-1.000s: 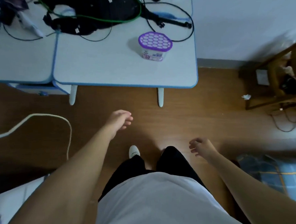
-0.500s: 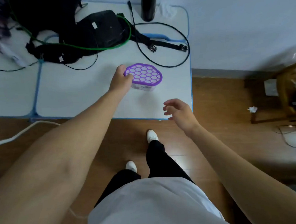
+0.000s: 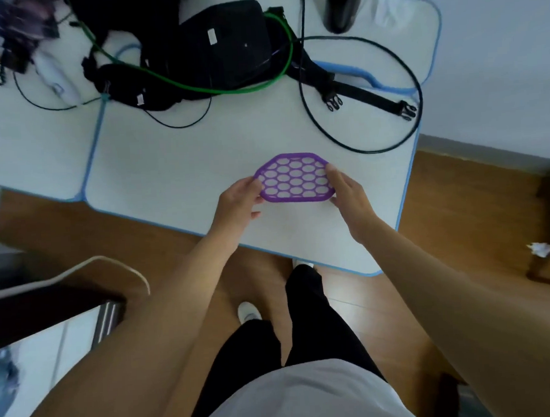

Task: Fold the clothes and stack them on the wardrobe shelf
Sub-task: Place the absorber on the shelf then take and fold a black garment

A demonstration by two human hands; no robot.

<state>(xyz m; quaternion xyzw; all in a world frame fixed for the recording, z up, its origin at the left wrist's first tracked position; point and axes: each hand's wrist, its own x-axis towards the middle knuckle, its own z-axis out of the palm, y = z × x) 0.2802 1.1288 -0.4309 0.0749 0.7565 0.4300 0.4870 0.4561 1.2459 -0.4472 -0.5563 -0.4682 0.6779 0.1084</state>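
1. A person is standing at a white table with blue edging (image 3: 169,169), looking down over both bare arms.
2. The left hand (image 3: 240,203) is gripping the left edge of a purple plastic box lid with a honeycomb grid (image 3: 294,178), its fingers curling round the rim.
3. The right hand (image 3: 349,198) is gripping the lid's right edge in the same way, so the lid is lying between the two hands.
4. The lid is sitting over the near right part of the table; I cannot tell whether it is resting on the table or raised off it.
5. A black fabric bag with straps (image 3: 223,45) is lying at the far side, with a green cable (image 3: 197,88) looping across it.
6. A thin black cable (image 3: 369,152) is forming a wide loop at the far right.
7. I cannot tell where the clothes to fold are.
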